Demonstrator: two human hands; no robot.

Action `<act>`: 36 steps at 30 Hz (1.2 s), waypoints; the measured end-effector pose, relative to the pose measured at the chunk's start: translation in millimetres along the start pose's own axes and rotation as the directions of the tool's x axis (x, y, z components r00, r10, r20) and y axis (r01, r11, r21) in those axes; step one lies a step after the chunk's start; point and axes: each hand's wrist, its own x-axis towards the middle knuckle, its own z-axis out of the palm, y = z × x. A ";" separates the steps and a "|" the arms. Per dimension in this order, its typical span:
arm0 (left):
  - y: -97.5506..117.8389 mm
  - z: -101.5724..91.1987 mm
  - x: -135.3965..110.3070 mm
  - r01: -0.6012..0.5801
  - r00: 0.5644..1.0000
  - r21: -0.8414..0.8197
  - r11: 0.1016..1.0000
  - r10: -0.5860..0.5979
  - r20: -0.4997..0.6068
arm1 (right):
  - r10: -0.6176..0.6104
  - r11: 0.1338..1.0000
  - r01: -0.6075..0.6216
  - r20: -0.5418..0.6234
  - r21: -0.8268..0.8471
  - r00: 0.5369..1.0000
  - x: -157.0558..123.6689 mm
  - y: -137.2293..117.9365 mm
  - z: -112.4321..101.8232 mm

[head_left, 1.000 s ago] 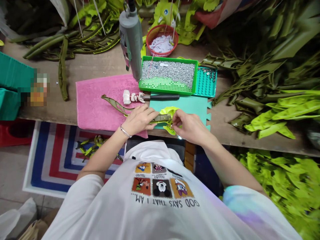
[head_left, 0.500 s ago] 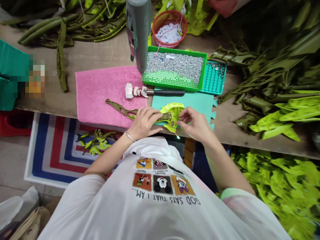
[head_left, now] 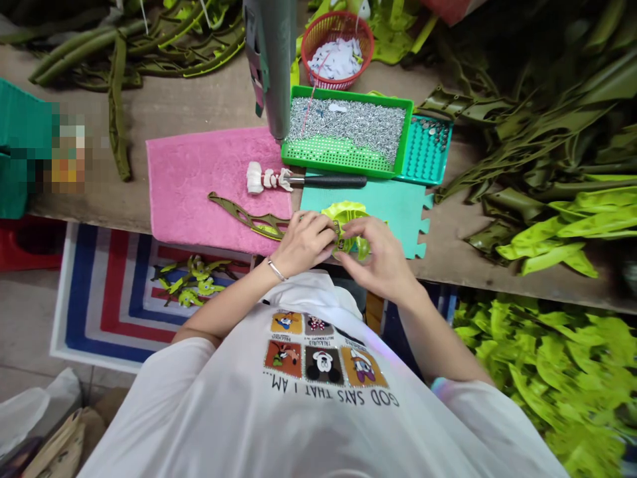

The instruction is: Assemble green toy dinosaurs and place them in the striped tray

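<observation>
A bright yellow-green curved plastic part (head_left: 344, 211) lies at the table's front edge on the turquoise foam mat (head_left: 388, 202). Joined to it or lying against it is a long olive plastic strip (head_left: 243, 216), which reaches left over the pink towel (head_left: 194, 179). My left hand (head_left: 309, 240), with a bracelet at the wrist, is closed over the strip's right end and the part's left side. At the part's right side, my right hand (head_left: 381, 259) has its thumb and fingers curled on it. The fingertips meet close to the left hand; anything small between them is hidden.
Behind the hands lie a black-handled tool (head_left: 336, 181) wrapped in white and a green tray of screws (head_left: 348, 126). A grey post-like device (head_left: 279, 73) hangs over the towel. A red basket (head_left: 338, 83) stands behind. Olive parts (head_left: 522, 139) heap at right; a striped bin (head_left: 114, 292) sits below left.
My right hand has moved left onto the part, closer to my left hand. My left hand has shifted slightly right, covering more of the strip's end.
</observation>
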 end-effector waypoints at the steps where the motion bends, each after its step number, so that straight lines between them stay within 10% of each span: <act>1: -0.1 -2.7 0.6 -0.008 1.000 0.011 1.000 0.008 -0.001 | -0.033 0.999 0.034 0.024 -0.037 0.999 -1.8 -1.5 3.2; 36: -6.1 9.4 -13.4 0.005 0.999 -0.050 0.999 -0.007 -0.045 | 0.132 0.975 -0.148 -0.101 -0.164 0.986 -8.9 12.4 32.9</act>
